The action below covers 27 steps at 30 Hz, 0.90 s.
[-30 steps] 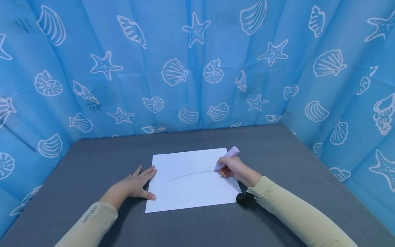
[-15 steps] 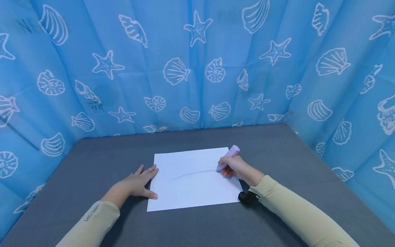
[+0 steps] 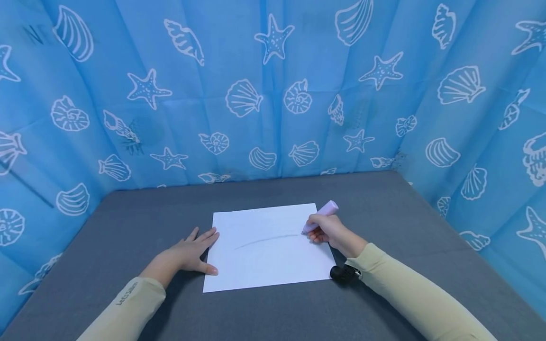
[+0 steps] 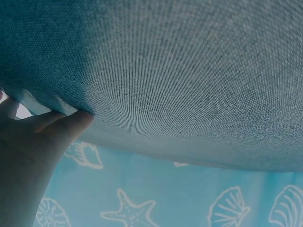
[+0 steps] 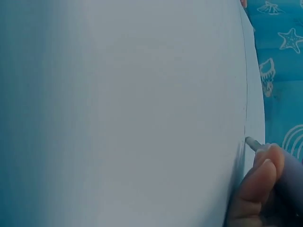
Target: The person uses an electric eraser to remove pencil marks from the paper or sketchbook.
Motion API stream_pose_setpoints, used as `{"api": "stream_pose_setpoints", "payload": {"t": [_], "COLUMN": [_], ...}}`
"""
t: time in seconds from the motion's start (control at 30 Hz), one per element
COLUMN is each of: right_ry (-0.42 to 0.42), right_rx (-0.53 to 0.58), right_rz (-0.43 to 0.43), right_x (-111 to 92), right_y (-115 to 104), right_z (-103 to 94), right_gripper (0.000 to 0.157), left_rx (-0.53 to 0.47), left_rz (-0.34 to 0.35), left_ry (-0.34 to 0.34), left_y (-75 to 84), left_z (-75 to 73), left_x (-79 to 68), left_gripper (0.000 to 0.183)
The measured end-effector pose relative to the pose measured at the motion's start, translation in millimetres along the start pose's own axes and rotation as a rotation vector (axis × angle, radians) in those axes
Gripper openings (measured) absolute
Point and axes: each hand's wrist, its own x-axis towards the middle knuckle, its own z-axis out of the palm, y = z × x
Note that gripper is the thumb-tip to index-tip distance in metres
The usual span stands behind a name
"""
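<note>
A white sheet of paper [image 3: 264, 265] lies on the grey cloth, with one thin, slightly arched grey line [image 3: 266, 239] drawn across its upper half. My left hand [image 3: 183, 255] rests spread at the sheet's left edge, fingertips and thumb on the paper. In the left wrist view, that hand [image 4: 38, 137] shows only partly at the left. My right hand [image 3: 334, 231] pinches a thick lilac marker [image 3: 323, 211] near its tip, over the right part of the sheet. In the right wrist view, the narrow marker tip [image 5: 252, 143] is right at the line's end.
Grey cloth [image 3: 264, 317] covers the table on all sides of the sheet. A blue curtain [image 3: 192, 113] with white shells and starfish hangs behind and at both sides. A small black device [image 3: 341, 273] sits under my right wrist, near the sheet's lower right corner.
My right hand has shifted slightly right with the marker, whose top leans farther right now. The grey line reaches slightly farther right. My left hand stays at the sheet's left edge.
</note>
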Motion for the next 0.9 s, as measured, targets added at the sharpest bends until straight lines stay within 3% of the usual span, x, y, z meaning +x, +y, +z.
{"api": "stream_pose_setpoints", "payload": {"t": [0.4, 0.7, 0.9], "right_ry": [0.007, -0.044, 0.006], "right_rx": [-0.067, 0.075, 0.035], "right_rz": [0.016, 0.01, 0.027], "right_x": [-1, 0, 1], "right_y": [-2, -4, -4], "right_z": [2.4, 5.1, 11.3], "right_gripper": [0.026, 0.026, 0.026], "left_rx": [0.001, 0.011, 0.007], "left_rz": [0.0, 0.006, 0.012], "left_ry": [-0.009, -0.004, -0.006], "left_y": [-5.3, -4.5, -2.0], "left_z": [3.1, 0.5, -1.0], "left_x": [2.6, 1.8, 0.2], "left_gripper": [0.113, 0.113, 0.112]}}
